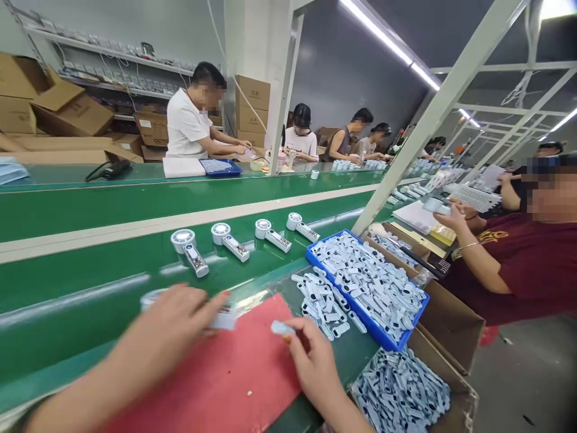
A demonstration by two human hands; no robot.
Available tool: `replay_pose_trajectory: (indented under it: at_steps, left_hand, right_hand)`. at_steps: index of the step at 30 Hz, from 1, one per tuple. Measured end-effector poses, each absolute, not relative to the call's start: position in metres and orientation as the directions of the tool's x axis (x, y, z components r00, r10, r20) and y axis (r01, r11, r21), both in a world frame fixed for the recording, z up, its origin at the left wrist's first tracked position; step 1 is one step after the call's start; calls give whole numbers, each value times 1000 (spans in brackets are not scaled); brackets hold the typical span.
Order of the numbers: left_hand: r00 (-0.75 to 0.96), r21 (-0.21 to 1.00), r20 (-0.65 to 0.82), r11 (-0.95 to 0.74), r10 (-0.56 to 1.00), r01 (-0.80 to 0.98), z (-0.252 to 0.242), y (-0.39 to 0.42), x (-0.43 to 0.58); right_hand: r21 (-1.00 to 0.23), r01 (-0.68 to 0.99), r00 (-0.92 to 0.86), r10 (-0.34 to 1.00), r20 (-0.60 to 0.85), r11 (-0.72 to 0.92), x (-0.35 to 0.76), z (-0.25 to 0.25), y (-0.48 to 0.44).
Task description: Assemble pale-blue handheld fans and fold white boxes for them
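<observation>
- One handheld fan point(189, 307) lies on the red mat's point(225, 385) ten-o'clock edge, gripped under the curled left hand point(174, 328).
- Right hand point(311, 361) pinches a small white part point(282, 328) at its fingertips, twelve o'clock.

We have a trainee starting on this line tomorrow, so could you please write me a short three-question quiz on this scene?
1. True or false: the blue tray holds pale plastic parts.
2. How many small fans lie in a row on the green belt beyond the hands? A) two B) four C) six
3. What colour is the mat under the left hand and right hand?

Key: 1 true; 2 B; 3 red.
</observation>
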State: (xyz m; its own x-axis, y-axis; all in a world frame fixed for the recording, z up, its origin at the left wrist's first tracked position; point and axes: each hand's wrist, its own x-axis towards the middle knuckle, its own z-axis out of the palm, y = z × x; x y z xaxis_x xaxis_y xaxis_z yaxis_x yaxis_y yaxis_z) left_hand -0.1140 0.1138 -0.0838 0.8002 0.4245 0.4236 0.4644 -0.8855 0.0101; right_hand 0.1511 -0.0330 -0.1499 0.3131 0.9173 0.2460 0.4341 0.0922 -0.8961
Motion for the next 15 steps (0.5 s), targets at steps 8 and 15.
replay_pose_trajectory:
  at_steps: [8,15]
  left_hand:
    - [897,89,142,-908,418,409,-100,59,-56]
    - [886,328,178,-875,428,357,-96,62,-65]
  right_hand:
    - [-923,382,361,927,104,-46,183,-135,-63]
    - [-773,635,25,999,47,20,139,-101,-41]
